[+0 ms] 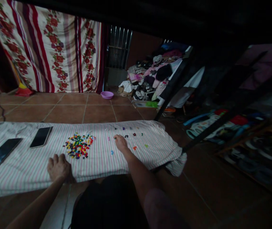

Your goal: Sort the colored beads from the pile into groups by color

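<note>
My right hand [121, 143] reaches over the striped cloth [98, 167], its fingers pinched together. A tiny dark spot shows at the fingertips, too small to name. Around it lie small sorted groups of coloured pieces: pink pieces [108, 139], light blue pieces [112, 152], black pieces [126, 136], orange pieces [134, 148] and lime green pieces [146, 146]. Left of these is a mixed pile of small bright pieces [78, 146]. My left hand [58, 167] rests on the cloth's near edge, holding nothing visible, its fingers slightly bent and apart.
Two dark-screened phones, one smaller phone [41, 137] and one larger phone [2, 152], lie at the left on the cloth. Beyond, a purple basin [107, 95] stands on the tiled floor. A heap of clothes [155, 73] fills the back. A dark slanting pole [202, 133] rises at the right.
</note>
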`<action>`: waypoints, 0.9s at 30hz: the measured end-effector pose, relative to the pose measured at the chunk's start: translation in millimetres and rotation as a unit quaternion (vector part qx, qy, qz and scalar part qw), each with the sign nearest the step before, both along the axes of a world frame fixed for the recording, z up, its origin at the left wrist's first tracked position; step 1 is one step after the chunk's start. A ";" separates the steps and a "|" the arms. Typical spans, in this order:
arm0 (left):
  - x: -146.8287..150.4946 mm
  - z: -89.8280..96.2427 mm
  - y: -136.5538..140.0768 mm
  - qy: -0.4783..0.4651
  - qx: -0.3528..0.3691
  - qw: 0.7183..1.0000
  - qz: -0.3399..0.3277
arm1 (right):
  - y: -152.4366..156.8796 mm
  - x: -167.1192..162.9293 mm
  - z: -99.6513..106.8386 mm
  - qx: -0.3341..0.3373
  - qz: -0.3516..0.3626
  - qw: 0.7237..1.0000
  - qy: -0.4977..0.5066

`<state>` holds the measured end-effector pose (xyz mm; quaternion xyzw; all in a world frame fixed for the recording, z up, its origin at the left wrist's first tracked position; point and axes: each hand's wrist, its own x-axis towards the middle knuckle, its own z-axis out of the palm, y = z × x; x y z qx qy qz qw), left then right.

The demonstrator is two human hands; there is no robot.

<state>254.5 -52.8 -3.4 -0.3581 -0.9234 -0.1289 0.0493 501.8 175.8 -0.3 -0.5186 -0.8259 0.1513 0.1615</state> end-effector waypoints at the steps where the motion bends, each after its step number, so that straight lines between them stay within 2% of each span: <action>1: 1.6 1.4 0.8 -0.007 -0.002 1.000 0.010 | 2.9 8.8 -1.9 0.007 -0.008 1.000 0.006; 6: 2.4 -1.1 9.7 -0.014 0.012 0.998 0.054 | 14.1 52.5 -8.2 0.034 -0.061 0.997 0.017; 9: 1.2 -9.2 16.5 -0.011 0.057 0.994 0.091 | 19.1 76.7 -9.5 0.049 -0.092 0.994 0.013; 13: 2.8 -18.9 21.3 0.024 0.134 0.988 0.074 | 27.3 104.8 -8.2 0.051 -0.132 0.990 -0.009; 16: 2.9 -24.2 21.7 0.038 0.162 0.984 0.060 | 34.4 123.0 -6.5 0.059 -0.147 0.987 -0.022; 22: 1.1 -31.5 20.6 0.045 0.147 0.987 0.047 | 49.3 152.9 -7.0 0.088 -0.194 0.976 -0.044; 27: 8.8 -15.8 20.7 0.070 0.085 0.992 0.066 | 62.5 163.9 -7.2 0.073 -0.220 0.972 -0.043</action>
